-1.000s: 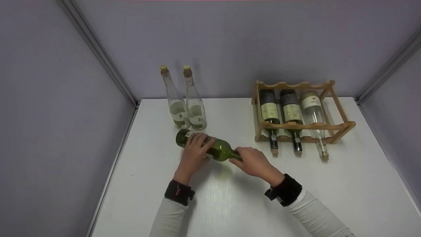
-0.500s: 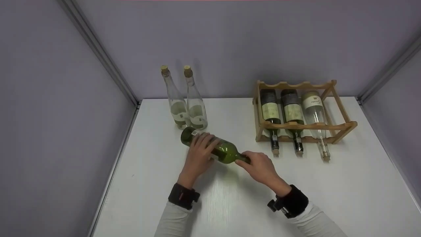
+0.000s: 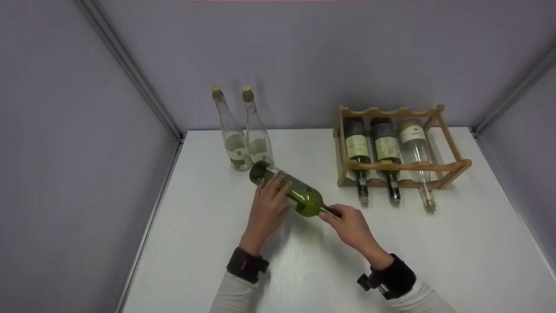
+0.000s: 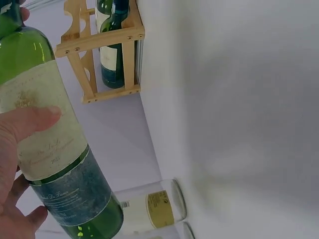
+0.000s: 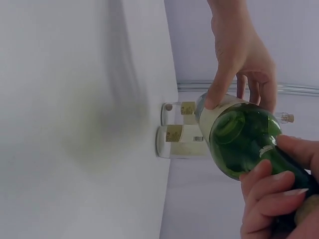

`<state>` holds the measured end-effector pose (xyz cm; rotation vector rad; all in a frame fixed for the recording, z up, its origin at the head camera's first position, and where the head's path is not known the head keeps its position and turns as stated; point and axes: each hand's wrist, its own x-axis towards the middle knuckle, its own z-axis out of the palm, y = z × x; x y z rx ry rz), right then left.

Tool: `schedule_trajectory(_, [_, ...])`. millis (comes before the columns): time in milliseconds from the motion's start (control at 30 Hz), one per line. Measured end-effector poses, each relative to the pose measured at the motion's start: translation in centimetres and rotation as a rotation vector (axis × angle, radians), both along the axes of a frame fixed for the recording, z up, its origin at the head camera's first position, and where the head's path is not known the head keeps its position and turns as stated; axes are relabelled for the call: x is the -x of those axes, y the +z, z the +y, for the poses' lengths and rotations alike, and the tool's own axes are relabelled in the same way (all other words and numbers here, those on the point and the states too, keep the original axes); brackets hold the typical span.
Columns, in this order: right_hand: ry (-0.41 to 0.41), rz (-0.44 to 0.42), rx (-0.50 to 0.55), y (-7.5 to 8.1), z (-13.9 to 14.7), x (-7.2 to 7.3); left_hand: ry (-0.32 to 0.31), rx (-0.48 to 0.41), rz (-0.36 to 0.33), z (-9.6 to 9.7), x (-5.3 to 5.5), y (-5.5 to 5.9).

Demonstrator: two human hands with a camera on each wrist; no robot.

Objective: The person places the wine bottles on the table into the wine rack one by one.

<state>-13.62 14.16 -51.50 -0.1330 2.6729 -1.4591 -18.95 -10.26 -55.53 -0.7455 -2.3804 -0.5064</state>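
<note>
A green wine bottle (image 3: pixel 310 202) is held off the table, tilted, its base up to the left and its neck down to the right. My left hand (image 3: pixel 267 213) grips the bottle's body; the left wrist view shows the thumb across its cream label (image 4: pixel 45 144). Around the neck curl the fingers of my right hand (image 3: pixel 352 226), close to a cork (image 5: pixel 306 211) in the right wrist view. Just behind the bottle's base stand two clear corked bottles (image 3: pixel 234 148), upright and side by side.
At the back right stands a wooden wine rack (image 3: pixel 404 166). Two dark green bottles (image 3: pixel 357 145) and one clear bottle (image 3: pixel 415 143) lie in it, necks toward me; its rightmost slot holds no bottle. Grey walls (image 3: pixel 295 61) enclose the white table (image 3: pixel 186 243).
Both hands have moved to the right with the green bottle, away from the left side. The bottle has tilted more, its base rising. The rack and the standing bottles stay where they were.
</note>
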Motion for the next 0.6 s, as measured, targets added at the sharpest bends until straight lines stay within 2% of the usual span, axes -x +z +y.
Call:
schedule_trajectory(167, [-0.048,-0.024,0.041,-0.1,0.3,0.0,0.008,-0.061,-0.045,0.5,-0.2,-0.7])
schedule_trajectory(367, [-0.121,-0.028,0.101,0.1,0.9,0.1,0.01,-0.131,-0.141,1.1,-0.7,-1.5])
schedule_trajectory(600, [-0.167,0.007,0.115,0.7,1.6,0.2,0.055,-0.074,-0.315,1.9,-1.4,-1.8])
